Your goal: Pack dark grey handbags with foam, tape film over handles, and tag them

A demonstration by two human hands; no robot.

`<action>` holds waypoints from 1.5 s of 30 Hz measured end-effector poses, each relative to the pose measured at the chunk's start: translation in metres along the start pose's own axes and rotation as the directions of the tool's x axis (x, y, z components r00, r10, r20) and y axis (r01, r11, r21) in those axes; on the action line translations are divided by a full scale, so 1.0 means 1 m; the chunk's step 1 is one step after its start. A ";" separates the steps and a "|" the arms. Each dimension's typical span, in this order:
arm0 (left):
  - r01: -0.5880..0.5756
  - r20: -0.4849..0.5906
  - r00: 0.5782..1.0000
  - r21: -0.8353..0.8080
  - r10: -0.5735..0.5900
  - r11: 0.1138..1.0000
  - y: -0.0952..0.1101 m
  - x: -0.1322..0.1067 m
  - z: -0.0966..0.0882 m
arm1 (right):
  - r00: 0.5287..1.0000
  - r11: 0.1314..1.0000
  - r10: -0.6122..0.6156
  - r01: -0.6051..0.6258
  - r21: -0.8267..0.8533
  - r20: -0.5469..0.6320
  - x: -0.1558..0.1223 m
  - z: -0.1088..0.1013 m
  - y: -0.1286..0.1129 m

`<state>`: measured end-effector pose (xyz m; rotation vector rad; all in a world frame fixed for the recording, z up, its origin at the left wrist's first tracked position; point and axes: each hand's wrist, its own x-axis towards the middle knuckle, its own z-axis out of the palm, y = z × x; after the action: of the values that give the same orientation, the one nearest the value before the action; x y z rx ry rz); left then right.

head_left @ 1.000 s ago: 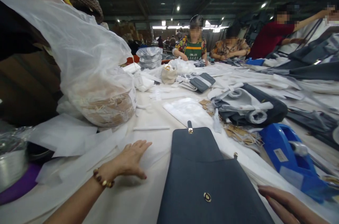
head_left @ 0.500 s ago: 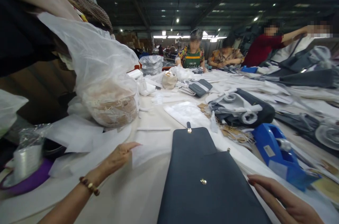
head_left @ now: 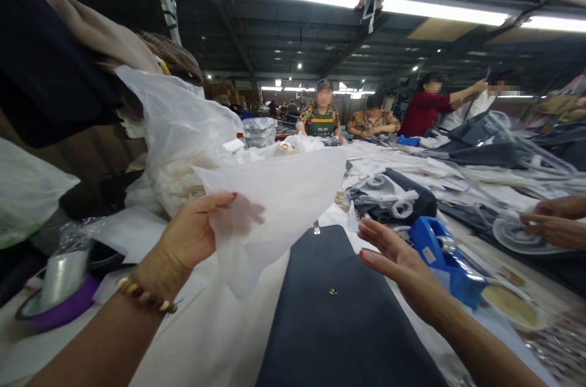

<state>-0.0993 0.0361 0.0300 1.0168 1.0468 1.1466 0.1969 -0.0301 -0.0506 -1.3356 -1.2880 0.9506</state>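
A sheet of thin white tissue paper hangs in the air, pinched at its left side by my left hand. Some of that hand's fingers show through the sheet from behind. My right hand is held above the right side of the dark navy bag, fingers stretched out and holding nothing. The bag lies flat on the table with its flap folded back. A small metal stud sits on its front, and a metal clasp is at the flap's far end, close below the sheet.
A blue tape dispenser stands to the right. Beyond it lies a wrapped dark bag. At left are a large plastic bag and a purple tape roll. A co-worker's hands work at far right; other people stand behind the table.
My left hand has lifted the tissue paper off the table, up and to the right. My right hand has moved in over the bag. The head view has tilted upward.
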 end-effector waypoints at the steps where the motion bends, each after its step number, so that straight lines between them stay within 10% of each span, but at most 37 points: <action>1: 0.019 0.004 1.000 -0.032 -0.018 0.999 -0.001 -0.003 0.006 | 1.000 0.995 -0.020 0.018 0.093 0.023 0.005 0.003 -0.005; 7: 0.091 0.224 0.971 -0.021 -0.084 0.996 -0.016 -0.003 0.030 | 0.978 0.898 -0.046 -0.049 0.437 0.204 0.004 -0.003 -0.033; 15: 0.101 0.163 0.973 0.347 -0.165 0.932 -0.084 0.038 0.046 | 0.981 0.969 0.190 -0.192 0.154 0.025 0.000 -0.018 0.010; 21: 0.069 0.056 0.985 0.737 -0.163 0.672 -0.133 0.066 0.048 | 0.978 0.971 0.170 -0.187 -0.148 -0.123 0.018 -0.022 0.067; 27: -0.094 0.087 0.996 0.947 0.036 0.306 -0.124 0.061 0.059 | 0.979 0.906 0.159 -0.197 -0.373 -0.132 0.024 -0.023 0.070; 29: -0.284 0.273 0.959 0.932 0.081 0.224 -0.119 0.056 0.069 | 0.980 0.876 0.160 -0.196 -0.441 -0.118 0.025 -0.023 0.067; 32: -0.662 0.668 0.741 0.744 -0.065 0.095 -0.122 0.057 0.083 | 0.978 0.849 0.186 -0.209 -0.485 -0.096 0.026 -0.024 0.068; 34: -0.755 0.746 0.630 0.653 -0.215 0.057 -0.129 0.059 0.086 | 0.972 0.821 0.226 -0.225 -0.525 -0.063 0.028 -0.026 0.070; 40: -0.619 0.563 0.708 0.786 -0.426 0.009 -0.143 0.053 0.080 | 0.950 0.672 0.298 -0.145 -0.726 0.087 0.037 -0.033 0.069; 45: -0.626 0.598 0.712 0.778 -0.368 0.054 -0.141 0.050 0.080 | 0.925 0.420 0.132 0.273 -0.865 0.356 0.047 -0.019 0.047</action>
<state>0.0116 0.0612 -0.0962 2.5542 0.9981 -0.2678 0.2302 0.0179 -0.0883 -1.9314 -2.3641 0.3693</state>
